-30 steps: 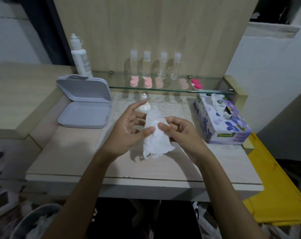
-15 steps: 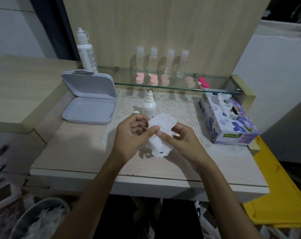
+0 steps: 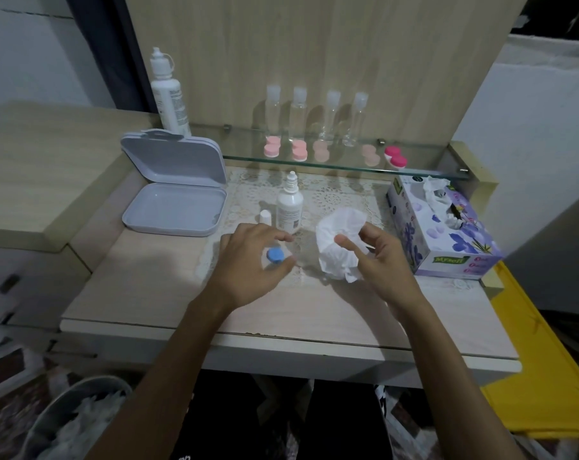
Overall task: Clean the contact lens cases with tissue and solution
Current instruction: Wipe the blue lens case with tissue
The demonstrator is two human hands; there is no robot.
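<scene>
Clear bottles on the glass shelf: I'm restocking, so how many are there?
4, upright in a row along the back of the shelf: one, two, three and four, left to right. None seems hidden.

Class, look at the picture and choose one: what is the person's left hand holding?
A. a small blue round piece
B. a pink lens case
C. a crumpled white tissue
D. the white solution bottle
A: the left hand pinches a small blue round piece between its fingertips, while the white tissue is in the right hand and the solution bottle stands on the table.
</scene>
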